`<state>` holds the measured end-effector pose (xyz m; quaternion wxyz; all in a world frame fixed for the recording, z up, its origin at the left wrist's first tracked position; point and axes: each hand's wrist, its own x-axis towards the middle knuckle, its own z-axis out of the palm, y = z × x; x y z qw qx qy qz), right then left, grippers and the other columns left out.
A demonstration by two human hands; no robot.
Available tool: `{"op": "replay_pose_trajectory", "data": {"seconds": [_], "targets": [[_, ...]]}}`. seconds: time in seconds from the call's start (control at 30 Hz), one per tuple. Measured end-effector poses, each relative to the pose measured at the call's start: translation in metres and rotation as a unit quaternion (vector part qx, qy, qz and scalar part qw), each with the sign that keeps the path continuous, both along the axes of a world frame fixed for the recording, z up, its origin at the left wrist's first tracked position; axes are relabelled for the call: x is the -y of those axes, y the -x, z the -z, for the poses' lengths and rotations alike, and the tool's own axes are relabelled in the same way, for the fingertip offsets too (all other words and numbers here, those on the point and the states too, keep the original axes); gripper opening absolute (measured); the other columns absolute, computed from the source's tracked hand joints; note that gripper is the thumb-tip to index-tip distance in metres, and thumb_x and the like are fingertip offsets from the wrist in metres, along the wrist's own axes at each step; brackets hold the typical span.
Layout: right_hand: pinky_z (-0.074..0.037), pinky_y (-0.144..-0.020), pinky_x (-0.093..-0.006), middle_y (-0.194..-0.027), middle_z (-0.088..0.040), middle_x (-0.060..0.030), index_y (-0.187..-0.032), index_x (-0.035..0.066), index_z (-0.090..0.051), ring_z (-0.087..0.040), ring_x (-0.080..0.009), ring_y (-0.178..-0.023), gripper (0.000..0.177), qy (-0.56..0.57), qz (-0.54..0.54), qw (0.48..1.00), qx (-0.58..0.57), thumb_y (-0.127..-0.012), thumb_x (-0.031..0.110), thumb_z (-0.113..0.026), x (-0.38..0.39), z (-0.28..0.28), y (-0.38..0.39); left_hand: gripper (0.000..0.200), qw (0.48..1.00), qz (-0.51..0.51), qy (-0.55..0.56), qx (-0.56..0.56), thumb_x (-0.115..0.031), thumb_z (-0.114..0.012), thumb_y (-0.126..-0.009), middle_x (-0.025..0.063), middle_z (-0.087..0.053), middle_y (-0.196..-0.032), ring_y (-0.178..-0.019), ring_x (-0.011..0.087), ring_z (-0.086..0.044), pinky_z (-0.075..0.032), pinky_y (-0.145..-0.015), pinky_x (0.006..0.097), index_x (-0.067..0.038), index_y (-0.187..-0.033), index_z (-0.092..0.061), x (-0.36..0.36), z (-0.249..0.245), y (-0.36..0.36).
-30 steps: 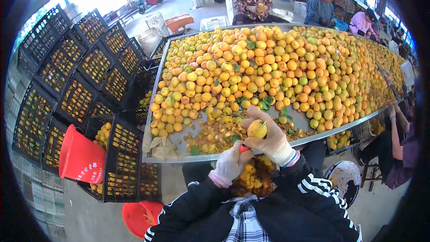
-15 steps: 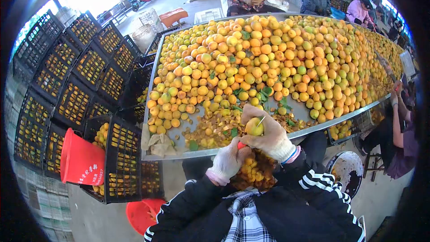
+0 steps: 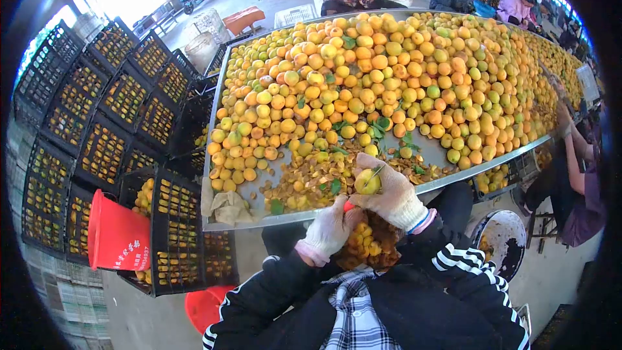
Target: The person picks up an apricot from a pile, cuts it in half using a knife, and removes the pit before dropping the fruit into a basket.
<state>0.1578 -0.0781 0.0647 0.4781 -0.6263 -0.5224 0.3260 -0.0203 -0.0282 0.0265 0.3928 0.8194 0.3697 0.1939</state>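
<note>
My left hand [image 3: 326, 232], in a whitish work glove, is closed around a small red-handled knife [image 3: 349, 206]; most of the handle is hidden. My gloved right hand [image 3: 396, 196] grips a yellow-green apricot [image 3: 367, 182] just above it. A thin blade tip shows along the fruit's upper right side. Both hands are close together over the table's near edge. Below them, cut apricot pieces [image 3: 364, 246] lie in a heap at my lap; whatever holds them is hidden. Split apricots [image 3: 311, 178] and leaves lie on the table just beyond.
A metal-rimmed table [image 3: 291, 218] carries a large pile of whole apricots [image 3: 363, 78]. Black crates [image 3: 178, 233] of fruit stack at left, beside a red bucket [image 3: 120, 230]. Another red bucket [image 3: 206, 308] and a stained round tub [image 3: 502, 240] stand low. Co-workers sit around the table.
The apricot has turned slightly in my right hand, and the blade tip now lies closer along it. My view has shifted a little; both hands keep their holds.
</note>
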Motion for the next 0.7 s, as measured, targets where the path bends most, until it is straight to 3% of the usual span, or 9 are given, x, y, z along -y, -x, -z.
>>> {"op": "replay_pose_trajectory", "data": {"seconds": [0.07, 0.13, 0.17, 0.23, 0.27, 0.37, 0.43, 0.57, 0.7], "targets": [[-0.049, -0.092, -0.0273, -0.111, -0.065, -0.0058, -0.134, 0.005, -0.052, -0.062, -0.0136, -0.103, 0.063, 0.004, 0.000, 1.000, -0.010, -0.080, 0.022, -0.081, -0.002, 0.005, 0.001, 0.032, 1.000, 0.003, 0.006, -0.016, -0.036, -0.060, -0.097, 0.0262, -0.065, -0.078, -0.079, 0.0489, -0.063, -0.049, -0.061, 0.0538, -0.007, -0.109, -0.052, -0.001, -0.005, -0.002], [-0.050, -0.090, -0.0272, -0.112, -0.065, -0.0057, -0.131, 0.002, -0.053, -0.062, -0.0142, -0.103, 0.058, -0.078, -0.018, 0.957, -0.279, -0.082, 0.020, -0.079, -0.009, 0.018, 0.003, 0.032, 1.000, -0.002, 0.007, 0.002, -0.036, -0.060, -0.097, 0.0257, -0.066, -0.079, -0.079, 0.0489, -0.064, -0.049, -0.062, 0.0540, -0.007, -0.109, -0.052, -0.002, -0.007, -0.005], [-0.050, -0.090, -0.0272, -0.112, -0.065, -0.0057, -0.131, 0.002, -0.053, -0.062, -0.0142, -0.103, 0.058, -0.081, -0.018, 0.958, -0.276, -0.082, 0.020, -0.079, -0.009, 0.019, 0.001, 0.032, 1.000, -0.001, 0.004, 0.005, -0.036, -0.060, -0.097, 0.0257, -0.066, -0.079, -0.079, 0.0489, -0.064, -0.049, -0.062, 0.0540, -0.007, -0.109, -0.052, -0.002, -0.004, -0.007], [-0.052, -0.098, -0.0351, -0.117, -0.063, -0.0082, -0.138, 0.002, -0.047, -0.063, -0.0168, -0.109, 0.068, 0.018, -0.059, 0.917, -0.395, -0.079, 0.007, -0.080, -0.007, 0.019, -0.004, 0.032, 0.999, -0.010, -0.018, 0.044, -0.036, -0.060, -0.097, 0.0248, -0.066, -0.078, -0.079, 0.0485, -0.064, -0.049, -0.061, 0.0540, -0.008, -0.107, -0.052, -0.002, 0.003, -0.010], [-0.052, -0.098, -0.0351, -0.117, -0.063, -0.0082, -0.138, 0.002, -0.047, -0.063, -0.0168, -0.109, 0.068, 0.018, -0.059, 0.917, -0.395, -0.079, 0.007, -0.080, -0.005, 0.020, -0.003, 0.032, 0.999, -0.009, -0.018, 0.043, -0.036, -0.060, -0.097, 0.0248, -0.066, -0.078, -0.079, 0.0485, -0.064, -0.049, -0.061, 0.0540, -0.008, -0.107, -0.052, -0.002, 0.004, -0.010], [-0.050, -0.091, -0.0289, -0.116, -0.065, -0.0090, -0.131, 0.002, -0.052, -0.063, -0.0162, -0.103, 0.059, -0.004, -0.015, 0.960, -0.278, -0.082, 0.020, -0.079, -0.001, 0.008, 0.001, 0.032, 1.000, -0.017, -0.012, 0.004, -0.037, -0.061, -0.096, 0.0250, -0.066, -0.078, -0.078, 0.0481, -0.064, -0.048, -0.061, 0.0537, -0.008, -0.106, -0.051, -0.001, 0.005, -0.009], [-0.050, -0.093, -0.0320, -0.115, -0.066, -0.0133, -0.133, 0.004, -0.052, -0.065, -0.0210, -0.104, 0.064, 0.018, 0.016, 1.000, 0.019, -0.080, 0.025, -0.080, 0.001, -0.006, 0.001, 0.033, 0.997, -0.025, 0.003, -0.074, -0.037, -0.061, -0.096, 0.0253, -0.066, -0.078, -0.077, 0.0487, -0.064, -0.048, -0.060, 0.0544, -0.007, -0.106, -0.051, 0.000, 0.008, -0.008], [-0.050, -0.094, -0.0343, -0.115, -0.066, -0.0165, -0.134, 0.006, -0.051, -0.066, -0.0254, -0.107, 0.067, -0.009, 0.011, 0.999, 0.032, -0.079, 0.029, -0.081, -0.002, 0.003, -0.005, 0.034, 0.997, -0.031, 0.023, -0.069, -0.037, -0.061, -0.096, 0.0258, -0.066, -0.080, -0.079, 0.0490, -0.064, -0.049, -0.062, 0.0532, -0.006, -0.108, -0.053, -0.002, 0.015, -0.009], [-0.050, -0.094, -0.0341, -0.114, -0.066, -0.0168, -0.134, 0.005, -0.051, -0.065, -0.0256, -0.109, 0.065, 0.065, -0.017, 0.998, 0.005, -0.081, 0.029, -0.078, -0.002, -0.002, -0.010, 0.033, 0.995, 0.016, 0.078, 0.052, -0.035, -0.060, -0.097, 0.0260, -0.067, -0.084, -0.086, 0.0476, -0.064, -0.050, -0.068, 0.0514, -0.005, -0.109, -0.057, -0.003, 0.013, -0.006]]}}
